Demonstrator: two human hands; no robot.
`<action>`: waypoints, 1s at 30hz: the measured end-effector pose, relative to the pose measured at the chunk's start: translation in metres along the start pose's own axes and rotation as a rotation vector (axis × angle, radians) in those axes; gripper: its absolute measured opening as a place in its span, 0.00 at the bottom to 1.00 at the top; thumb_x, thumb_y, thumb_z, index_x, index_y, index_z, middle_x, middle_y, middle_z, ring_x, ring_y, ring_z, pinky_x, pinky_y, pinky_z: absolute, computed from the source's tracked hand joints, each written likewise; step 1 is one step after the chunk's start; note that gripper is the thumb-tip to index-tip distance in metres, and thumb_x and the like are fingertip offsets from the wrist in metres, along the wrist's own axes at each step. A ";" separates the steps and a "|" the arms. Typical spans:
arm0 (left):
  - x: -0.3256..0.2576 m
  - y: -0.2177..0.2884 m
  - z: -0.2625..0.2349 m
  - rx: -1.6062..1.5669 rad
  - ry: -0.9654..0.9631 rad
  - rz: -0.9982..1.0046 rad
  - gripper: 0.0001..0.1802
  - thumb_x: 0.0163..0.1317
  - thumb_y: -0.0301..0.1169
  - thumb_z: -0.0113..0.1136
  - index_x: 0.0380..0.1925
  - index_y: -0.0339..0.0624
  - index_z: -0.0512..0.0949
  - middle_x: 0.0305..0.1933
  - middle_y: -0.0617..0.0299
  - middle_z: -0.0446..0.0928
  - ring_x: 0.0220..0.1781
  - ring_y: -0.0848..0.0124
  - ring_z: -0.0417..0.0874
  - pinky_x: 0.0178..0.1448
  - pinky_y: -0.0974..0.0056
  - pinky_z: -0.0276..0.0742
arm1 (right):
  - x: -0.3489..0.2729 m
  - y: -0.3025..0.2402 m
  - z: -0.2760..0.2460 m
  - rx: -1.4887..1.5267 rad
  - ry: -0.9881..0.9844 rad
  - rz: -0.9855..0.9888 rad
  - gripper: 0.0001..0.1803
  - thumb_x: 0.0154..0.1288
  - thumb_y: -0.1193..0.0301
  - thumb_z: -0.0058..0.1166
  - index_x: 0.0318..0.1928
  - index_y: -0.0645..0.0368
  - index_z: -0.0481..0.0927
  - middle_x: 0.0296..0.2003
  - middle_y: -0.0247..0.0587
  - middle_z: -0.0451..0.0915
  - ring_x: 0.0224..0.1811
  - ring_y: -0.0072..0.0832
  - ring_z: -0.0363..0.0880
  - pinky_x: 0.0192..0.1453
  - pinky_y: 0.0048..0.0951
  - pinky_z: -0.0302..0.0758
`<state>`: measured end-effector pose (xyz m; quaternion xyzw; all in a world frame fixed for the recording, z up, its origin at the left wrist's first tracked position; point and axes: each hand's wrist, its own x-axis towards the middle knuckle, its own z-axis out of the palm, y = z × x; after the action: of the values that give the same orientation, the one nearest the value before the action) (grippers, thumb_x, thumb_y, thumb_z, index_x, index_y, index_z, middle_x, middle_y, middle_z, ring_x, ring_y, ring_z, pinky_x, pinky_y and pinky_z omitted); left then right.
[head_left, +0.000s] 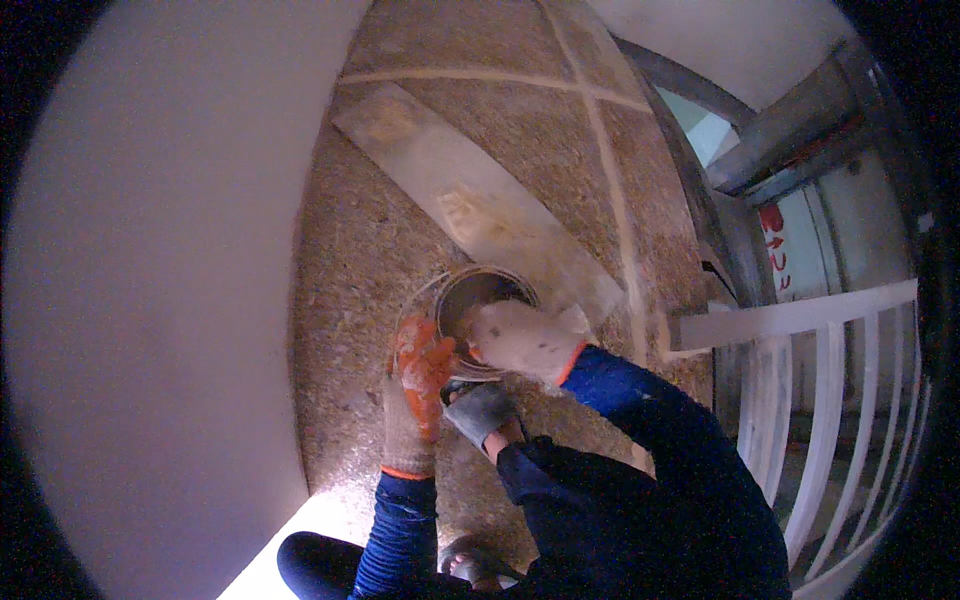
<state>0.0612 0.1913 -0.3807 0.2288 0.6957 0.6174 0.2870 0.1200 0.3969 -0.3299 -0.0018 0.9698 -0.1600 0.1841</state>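
A round metal can [470,290] with a dark inside and a thin wire handle stands on the chipboard floor [370,250]. My left hand [420,370], in a glove with an orange palm, grips the can's near left rim. Gloved in white with an orange cuff, my right hand [520,338] lies curled over the near right rim and covers part of the opening. What its fingers hold is hidden. A grey cloth-like thing [478,410] sits just below the can, between my arms.
A long pale board [470,200] lies slantwise on the floor behind the can. A white wall [150,300] curves along the left. A white railing [830,370] and a grey metal frame [780,130] stand at the right. My knee and a sandalled foot [470,565] are below.
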 end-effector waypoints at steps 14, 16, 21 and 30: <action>-0.013 0.053 0.007 -0.480 0.202 -0.016 0.39 0.76 0.58 0.49 0.75 0.43 0.62 0.74 0.52 0.69 0.71 0.55 0.76 0.75 0.49 0.71 | 0.054 -0.005 0.055 -0.131 -0.102 0.274 0.15 0.68 0.67 0.50 0.47 0.59 0.87 0.44 0.50 0.89 0.46 0.48 0.88 0.49 0.49 0.84; -0.012 0.047 0.008 -0.518 0.212 -0.042 0.36 0.77 0.55 0.48 0.75 0.43 0.63 0.74 0.52 0.69 0.71 0.56 0.76 0.74 0.50 0.71 | 0.052 -0.005 0.053 -0.167 -0.077 0.206 0.14 0.67 0.69 0.50 0.43 0.60 0.87 0.41 0.51 0.89 0.42 0.46 0.89 0.47 0.48 0.84; 0.002 0.029 0.015 -0.740 0.221 -0.081 0.33 0.78 0.49 0.49 0.75 0.43 0.63 0.74 0.51 0.69 0.70 0.59 0.77 0.73 0.54 0.73 | 0.013 0.007 0.019 0.042 0.284 -0.140 0.18 0.75 0.64 0.46 0.55 0.59 0.84 0.49 0.48 0.88 0.53 0.43 0.87 0.59 0.44 0.81; 0.058 0.044 0.041 -0.646 0.025 -0.066 0.31 0.80 0.51 0.42 0.67 0.37 0.68 0.60 0.53 0.79 0.61 0.61 0.80 0.66 0.57 0.75 | -0.038 -0.046 -0.021 0.350 0.672 -0.017 0.23 0.77 0.65 0.47 0.70 0.51 0.76 0.68 0.47 0.75 0.72 0.41 0.72 0.77 0.46 0.66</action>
<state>0.0449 0.2657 -0.3466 0.0957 0.4744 0.7995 0.3559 0.1455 0.3626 -0.2832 0.0744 0.9340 -0.3164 -0.1481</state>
